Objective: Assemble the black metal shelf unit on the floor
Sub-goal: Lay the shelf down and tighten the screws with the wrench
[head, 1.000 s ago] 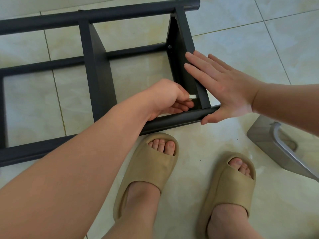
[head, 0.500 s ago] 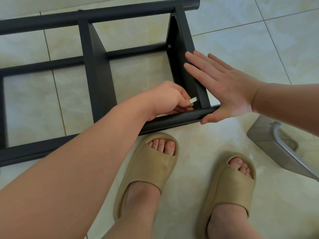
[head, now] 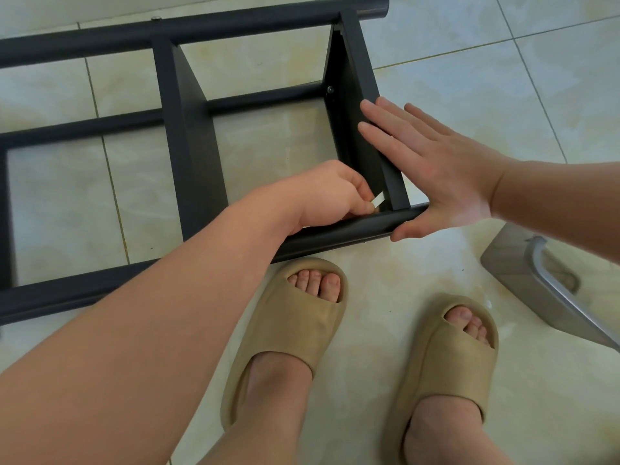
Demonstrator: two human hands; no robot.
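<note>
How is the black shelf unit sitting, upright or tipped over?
Tipped over: the shelf unit lies on the tiled floor, long poles flat along the tiles, shelf panels standing on edge.

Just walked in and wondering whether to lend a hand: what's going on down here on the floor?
A person is putting together a black metal shelf unit lying on the tiled floor. The left hand pinches a small pale tool at the corner where the end panel meets the near tube. The right hand lies flat and open against that panel's outer face, apparently steadying it.
</note>
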